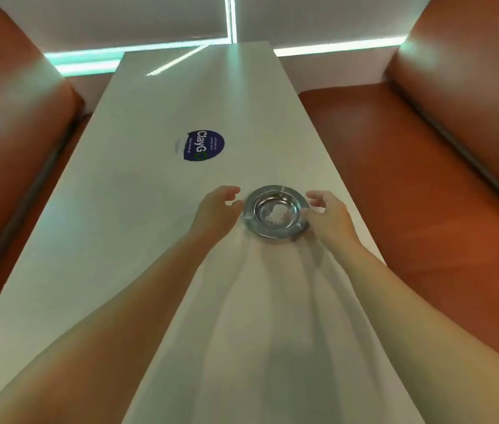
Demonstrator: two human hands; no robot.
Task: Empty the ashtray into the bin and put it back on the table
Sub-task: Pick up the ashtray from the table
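The round shiny steel ashtray (276,211) sits on the white tabletop (138,228) between my hands; left hand (218,209) and right hand (327,216), each grip unclenched, flank its rim, equally near.

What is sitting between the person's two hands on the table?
A round metal ashtray holding white ash, between the left hand and right hand, in the head view.

There is just one camera, worn on the person's head. It looks forward and down along a long white table (138,209). Both bare arms reach away from it. The near end of the table looks big and close. Orange seats (395,166) run along both sides of the view.
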